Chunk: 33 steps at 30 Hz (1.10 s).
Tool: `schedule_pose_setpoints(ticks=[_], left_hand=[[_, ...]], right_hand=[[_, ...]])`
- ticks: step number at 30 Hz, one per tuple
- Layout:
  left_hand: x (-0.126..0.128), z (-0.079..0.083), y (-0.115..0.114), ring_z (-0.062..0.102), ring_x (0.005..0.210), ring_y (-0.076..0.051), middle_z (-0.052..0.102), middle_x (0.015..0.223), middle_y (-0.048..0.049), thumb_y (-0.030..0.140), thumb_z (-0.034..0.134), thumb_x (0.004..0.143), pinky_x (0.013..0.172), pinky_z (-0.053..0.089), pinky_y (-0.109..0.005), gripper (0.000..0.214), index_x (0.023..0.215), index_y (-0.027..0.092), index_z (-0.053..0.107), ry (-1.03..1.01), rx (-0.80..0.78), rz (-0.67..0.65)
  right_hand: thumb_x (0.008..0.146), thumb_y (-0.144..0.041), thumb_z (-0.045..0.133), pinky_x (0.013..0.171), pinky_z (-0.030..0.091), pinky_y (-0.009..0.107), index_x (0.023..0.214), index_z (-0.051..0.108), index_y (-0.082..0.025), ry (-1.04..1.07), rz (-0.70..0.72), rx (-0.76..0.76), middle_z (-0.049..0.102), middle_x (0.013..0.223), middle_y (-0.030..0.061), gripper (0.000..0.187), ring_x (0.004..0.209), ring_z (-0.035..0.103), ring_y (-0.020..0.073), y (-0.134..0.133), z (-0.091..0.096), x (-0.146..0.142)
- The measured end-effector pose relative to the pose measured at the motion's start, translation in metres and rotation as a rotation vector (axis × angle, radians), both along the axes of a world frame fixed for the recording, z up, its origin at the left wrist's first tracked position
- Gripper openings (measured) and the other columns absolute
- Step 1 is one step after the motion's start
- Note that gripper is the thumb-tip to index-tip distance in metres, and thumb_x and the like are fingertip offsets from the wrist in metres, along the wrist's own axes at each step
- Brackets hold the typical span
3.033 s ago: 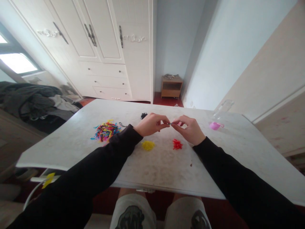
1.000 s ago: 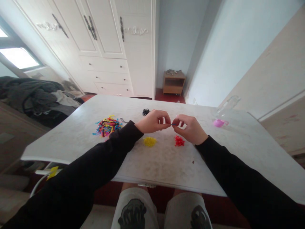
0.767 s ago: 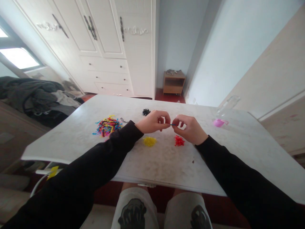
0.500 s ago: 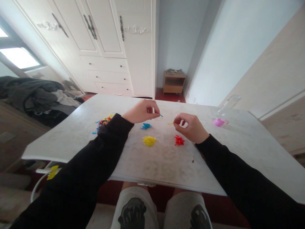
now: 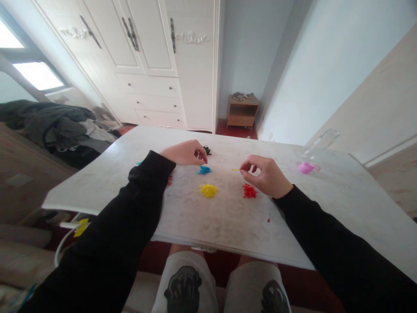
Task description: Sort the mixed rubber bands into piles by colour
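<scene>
My left hand [image 5: 189, 153] is at the small blue pile [image 5: 204, 170], its fingers pinched at the pile's far edge. Whether anything is between its fingertips cannot be made out. Between thumb and forefinger, my right hand [image 5: 265, 174] holds a thin yellow strip [image 5: 235, 169] pointing left above the table. Nearer to me lie a pile of yellow strips [image 5: 209, 190] and, just below my right hand, a pile of red strips [image 5: 249, 191]. A black pile [image 5: 207, 150] shows behind my left fingers. My left sleeve covers most of a mixed-colour heap; a red bit [image 5: 170, 180] peeks out.
On the right of the white table [image 5: 228, 221] are a clear bottle-like container [image 5: 321, 143] lying tilted and a pink object [image 5: 306, 168]. A wardrobe [image 5: 146, 95] and a small wooden cabinet [image 5: 243, 111] stand beyond. Dark clothes [image 5: 55, 126] are heaped at left.
My left hand has moved left and down to the blue pile, and the blue strip it held no longer shows in it. My right hand still holds the yellow strip. The view has shifted slightly.
</scene>
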<state>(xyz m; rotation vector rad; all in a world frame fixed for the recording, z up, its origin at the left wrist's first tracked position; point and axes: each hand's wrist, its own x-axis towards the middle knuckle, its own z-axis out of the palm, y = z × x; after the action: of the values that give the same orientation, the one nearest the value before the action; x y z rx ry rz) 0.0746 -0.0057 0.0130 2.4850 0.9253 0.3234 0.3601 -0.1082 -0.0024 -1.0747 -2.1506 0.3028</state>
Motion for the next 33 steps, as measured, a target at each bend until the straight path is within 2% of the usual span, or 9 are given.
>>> schedule_pose_setpoints(ticks=[9,16,20,26,29,33], left_hand=[[0.008,-0.001,-0.005,0.046,0.052,-0.008,0.059,0.055,0.0013,0.024,0.066,0.079,0.052,0.033,-0.023,0.017,0.071,0.013,0.075,-0.152,0.148,0.006],[0.008,-0.002,-0.004,0.043,0.051,-0.008,0.056,0.054,0.0021,0.026,0.067,0.081,0.052,0.031,-0.023,0.018,0.071,0.013,0.075,-0.163,0.174,0.018],[0.007,-0.004,-0.002,0.043,0.051,-0.008,0.055,0.054,0.0022,0.027,0.067,0.081,0.052,0.031,-0.023,0.019,0.070,0.014,0.075,-0.165,0.185,0.031],[0.008,-0.006,-0.003,0.043,0.051,-0.008,0.055,0.053,0.0022,0.027,0.067,0.082,0.052,0.031,-0.024,0.019,0.073,0.014,0.075,-0.157,0.202,0.038],[0.004,-0.003,0.001,0.039,0.048,-0.007,0.051,0.050,0.0033,0.027,0.067,0.082,0.050,0.029,-0.024,0.018,0.072,0.013,0.074,-0.239,0.213,0.143],[-0.017,0.009,0.011,0.040,0.048,-0.007,0.052,0.053,0.0025,0.024,0.063,0.084,0.050,0.032,-0.022,0.017,0.075,0.013,0.071,-0.566,0.269,0.482]], right_hand=[[0.088,-0.012,0.064,0.074,0.047,0.033,0.082,0.067,-0.019,-0.133,0.197,0.005,0.069,0.081,0.0041,0.010,0.080,0.061,0.0194,-0.016,0.007,-0.032],[0.095,-0.016,0.062,0.078,0.046,0.035,0.091,0.073,-0.019,-0.276,0.271,0.022,0.072,0.090,0.0068,0.012,0.087,0.061,0.0218,-0.015,-0.001,-0.044],[0.095,-0.018,0.063,0.080,0.047,0.035,0.098,0.074,-0.018,-0.284,0.254,0.009,0.073,0.092,0.0068,0.012,0.088,0.062,0.0219,-0.017,0.000,-0.039],[0.089,-0.012,0.065,0.078,0.049,0.034,0.094,0.074,-0.017,-0.204,0.172,0.004,0.074,0.088,0.0057,0.012,0.085,0.064,0.0210,-0.019,0.005,-0.026],[0.088,-0.011,0.065,0.078,0.049,0.035,0.094,0.074,-0.017,-0.181,0.151,0.016,0.074,0.087,0.0058,0.013,0.084,0.065,0.0211,-0.016,0.005,-0.021],[0.088,-0.013,0.064,0.079,0.051,0.036,0.093,0.074,-0.017,-0.161,0.120,0.023,0.074,0.086,0.0062,0.012,0.082,0.066,0.0213,-0.011,0.002,-0.014]])
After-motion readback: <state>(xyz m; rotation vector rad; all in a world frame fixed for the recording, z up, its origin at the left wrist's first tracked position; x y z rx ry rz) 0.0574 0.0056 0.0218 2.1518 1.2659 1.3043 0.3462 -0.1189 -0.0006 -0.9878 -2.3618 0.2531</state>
